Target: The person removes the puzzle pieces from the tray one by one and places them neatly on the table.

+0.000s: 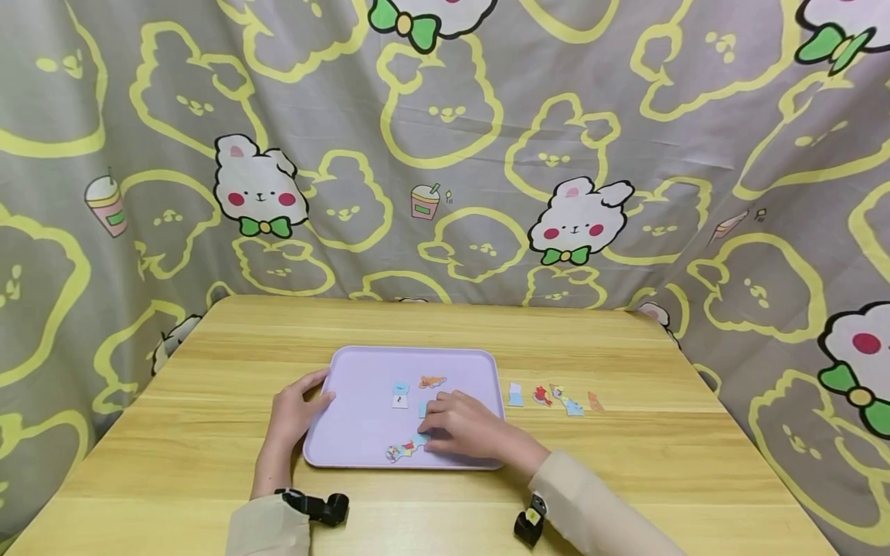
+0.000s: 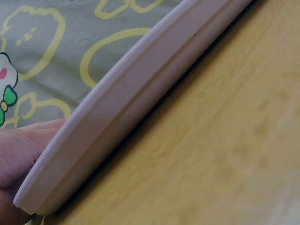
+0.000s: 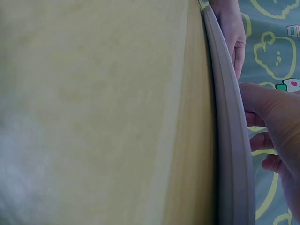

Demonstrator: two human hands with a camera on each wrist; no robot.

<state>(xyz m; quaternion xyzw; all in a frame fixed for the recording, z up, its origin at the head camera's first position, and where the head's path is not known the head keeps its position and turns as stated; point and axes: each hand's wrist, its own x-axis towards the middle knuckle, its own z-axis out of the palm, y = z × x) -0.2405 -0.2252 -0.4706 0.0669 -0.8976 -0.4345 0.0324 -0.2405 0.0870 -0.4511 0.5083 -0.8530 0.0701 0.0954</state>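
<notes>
A rabbit-print curtain (image 1: 320, 100) backs our table (image 1: 208, 378) and lilac tray (image 1: 354, 413). Our left hand (image 1: 294, 405), digits apart, touches the tray's left edge; we cannot tell whether our right hand (image 1: 467, 427) pinches the picture cutouts (image 1: 400, 451) near its front edge. We're apparently arranging them; careful alignment seems needed next.

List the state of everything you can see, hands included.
Tray: flat on table
Left hand: at tray's left edge, fingers loose
Right hand: over tray, fingers bent, grip unclear
Pieces on tray: flat, some partly hidden by right hand
Pieces right of tray: lying on table
Curtain: hanging behind table
</notes>
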